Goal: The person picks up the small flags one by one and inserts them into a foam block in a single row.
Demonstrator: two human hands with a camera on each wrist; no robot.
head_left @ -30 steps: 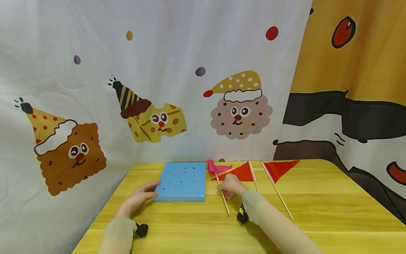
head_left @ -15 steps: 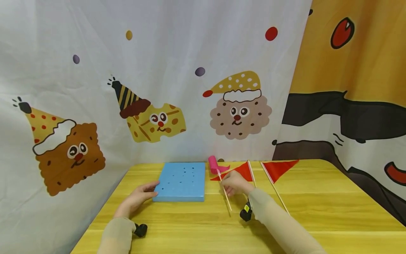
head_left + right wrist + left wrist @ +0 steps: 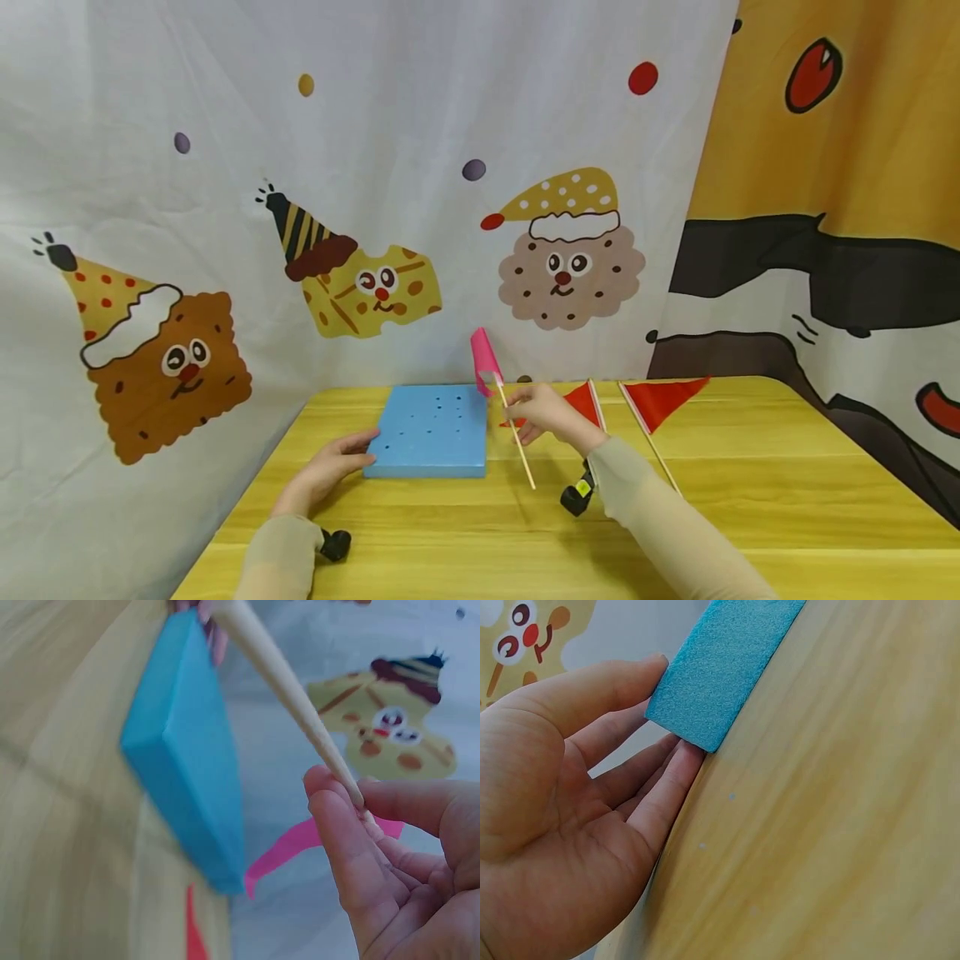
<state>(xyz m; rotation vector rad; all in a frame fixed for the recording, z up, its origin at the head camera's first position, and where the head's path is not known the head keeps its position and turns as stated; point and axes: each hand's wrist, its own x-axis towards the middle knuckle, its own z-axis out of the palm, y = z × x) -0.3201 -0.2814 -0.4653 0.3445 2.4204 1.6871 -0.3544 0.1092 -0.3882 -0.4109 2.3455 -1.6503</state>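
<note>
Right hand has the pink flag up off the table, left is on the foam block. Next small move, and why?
Probably swing the pink flag leftward and stand its stick upright over the blue foam block. The right hand pinches the stick, which is tilted with its lower end off the block's right edge. The block's top shows open holes, and the left hand steadies its near-left corner.

Pink flag (image 3: 485, 360) on a tilted wooden stick, seemingly airborne beside the holed blue foam block (image 3: 432, 428)
</note>
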